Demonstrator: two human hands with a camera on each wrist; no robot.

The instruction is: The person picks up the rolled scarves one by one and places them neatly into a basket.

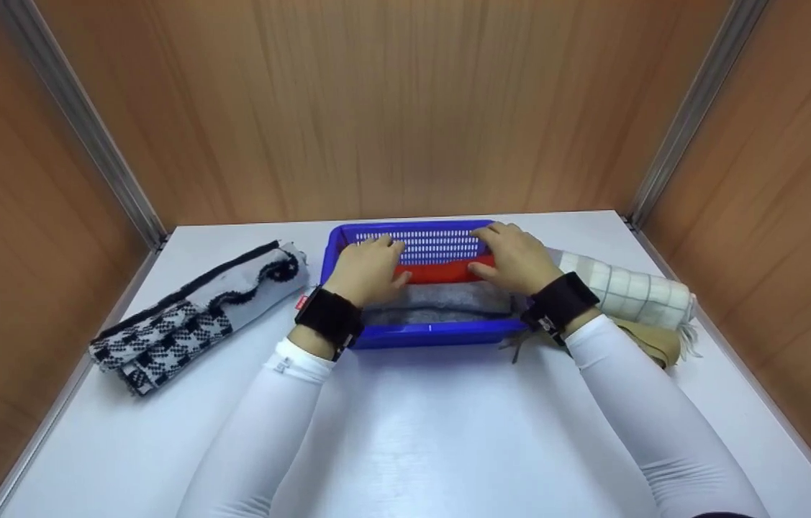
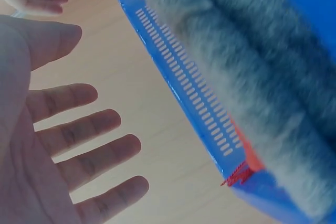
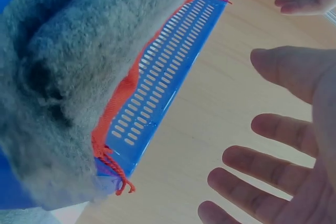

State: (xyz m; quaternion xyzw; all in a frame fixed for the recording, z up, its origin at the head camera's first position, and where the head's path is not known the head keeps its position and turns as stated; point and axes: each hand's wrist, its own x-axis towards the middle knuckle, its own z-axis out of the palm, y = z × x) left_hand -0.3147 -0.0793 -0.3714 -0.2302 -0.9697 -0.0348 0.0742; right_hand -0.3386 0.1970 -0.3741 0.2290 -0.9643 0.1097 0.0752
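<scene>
spread hands [image 1: 368, 273], red cloth [image 1: 442, 272] in blue basket [image 1: 434, 336]

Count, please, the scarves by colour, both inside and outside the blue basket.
Red scarf: 1
Grey scarf: 1
Black-and-white patterned scarf: 1
Cream checked scarf: 1
Olive scarf: 1
Total: 5

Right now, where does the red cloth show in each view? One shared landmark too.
Head: red cloth just right of centre, inside the blue basket, behind the grey cloth.
Left wrist: red cloth lower right, a small patch beside the grey cloth.
Right wrist: red cloth left of centre, a diagonal strip reaching the top.
Shared landmark: the basket's slotted wall.
</scene>
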